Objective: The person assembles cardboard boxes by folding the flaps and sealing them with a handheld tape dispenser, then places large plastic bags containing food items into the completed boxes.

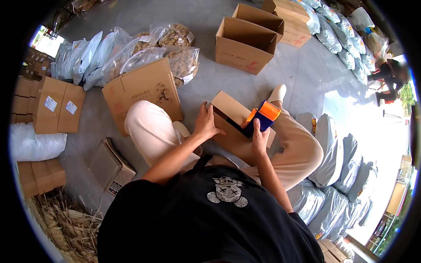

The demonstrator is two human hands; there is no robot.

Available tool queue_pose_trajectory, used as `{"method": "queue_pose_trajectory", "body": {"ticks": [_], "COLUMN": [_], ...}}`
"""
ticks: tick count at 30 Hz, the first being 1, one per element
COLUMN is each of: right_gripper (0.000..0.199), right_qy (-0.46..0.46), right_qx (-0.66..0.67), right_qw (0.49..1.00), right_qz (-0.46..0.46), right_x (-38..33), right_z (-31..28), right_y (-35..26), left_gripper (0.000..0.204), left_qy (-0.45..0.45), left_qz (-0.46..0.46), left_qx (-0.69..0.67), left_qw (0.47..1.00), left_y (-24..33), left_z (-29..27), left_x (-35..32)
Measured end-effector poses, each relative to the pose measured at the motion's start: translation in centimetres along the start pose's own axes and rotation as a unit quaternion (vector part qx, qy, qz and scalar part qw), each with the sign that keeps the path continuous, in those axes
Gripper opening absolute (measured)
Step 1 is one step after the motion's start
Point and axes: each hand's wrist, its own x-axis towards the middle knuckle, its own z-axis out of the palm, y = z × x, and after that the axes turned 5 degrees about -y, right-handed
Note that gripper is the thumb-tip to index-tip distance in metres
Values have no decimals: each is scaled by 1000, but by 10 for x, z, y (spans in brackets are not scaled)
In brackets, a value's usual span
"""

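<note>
cardboard box [230, 125] under flat, released left hand [206, 122], contents seemingly hidden; right hand [259, 139] grip around tape dispenser [262, 117]

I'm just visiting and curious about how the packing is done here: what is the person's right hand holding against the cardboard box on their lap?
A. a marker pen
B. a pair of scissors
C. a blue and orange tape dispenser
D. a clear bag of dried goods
C: the right hand grips a blue and orange tape dispenser set on the cardboard box, while the left hand lies flat on the box.
</note>
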Motion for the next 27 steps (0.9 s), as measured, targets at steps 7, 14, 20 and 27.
{"method": "queue_pose_trajectory", "body": {"ticks": [7, 14, 20, 27], "right_gripper": [34, 30, 34, 37], "right_qy": [29, -31, -108, -96], "right_qx": [-25, -40, -2, -9], "right_qw": [998, 998, 993, 990], "right_qz": [50, 33, 56, 102], "right_x": [12, 7, 4, 10], "right_z": [-8, -13, -9, -2], "right_y": [-2, 7, 11, -16], "left_gripper": [109, 89, 77, 56], "left_qy": [92, 70, 85, -1], "left_qz": [63, -14, 27, -63], "left_qx": [-89, 2, -29, -185], "left_qw": [990, 997, 996, 981], "left_y": [-28, -20, -42, -39], "left_z": [21, 16, 6, 0], "left_x": [10, 18, 37, 44]}}
